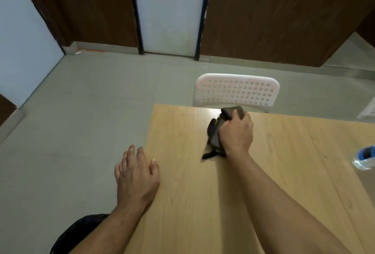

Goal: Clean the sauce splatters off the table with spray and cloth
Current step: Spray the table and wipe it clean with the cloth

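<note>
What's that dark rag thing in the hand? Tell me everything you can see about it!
The cloth is dark grey-brown, soft and crumpled into a bunch. The right hand grips it with curled fingers and presses it on the wooden table, near the far edge, just in front of the white chair. One lump sticks out above the fingers, and a thin dark tail trails on the table near the wrist. It looks a bit blurred. Whether it is wet or stained cannot be told.
</note>
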